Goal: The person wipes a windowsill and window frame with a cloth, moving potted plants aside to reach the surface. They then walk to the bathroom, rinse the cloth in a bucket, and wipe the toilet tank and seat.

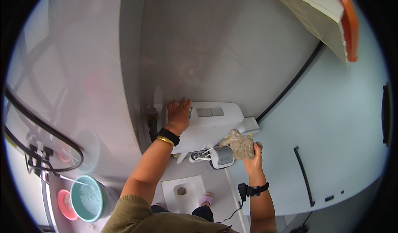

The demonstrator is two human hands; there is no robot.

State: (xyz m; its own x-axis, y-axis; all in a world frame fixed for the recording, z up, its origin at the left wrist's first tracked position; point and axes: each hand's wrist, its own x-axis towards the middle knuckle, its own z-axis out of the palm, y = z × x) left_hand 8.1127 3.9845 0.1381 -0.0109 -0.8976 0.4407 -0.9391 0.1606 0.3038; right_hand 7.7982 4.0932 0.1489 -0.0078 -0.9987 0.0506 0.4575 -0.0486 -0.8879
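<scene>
My left hand (178,116) rests spread on the left end of a white plastic toilet cistern (214,128) fixed to the wall. Beside its fingers a small green patch (190,112) shows, partly hidden. Two grey flush buttons (210,112) are set in the cistern's top. To the right, my right hand (254,161) grips a crumpled, grey-beige cloth (239,144) in front of the cistern's right end. Just below and left of the cloth is a grey-and-white plastic holder (222,156), with white-handled items next to it.
A white squat toilet pan (183,194) lies in the floor by my feet. At lower left, water streams into a teal bucket (87,198) beside a pink basin (67,203). A pale blue door (339,146) with a black handle stands right. An orange-and-white container (320,9) juts in above.
</scene>
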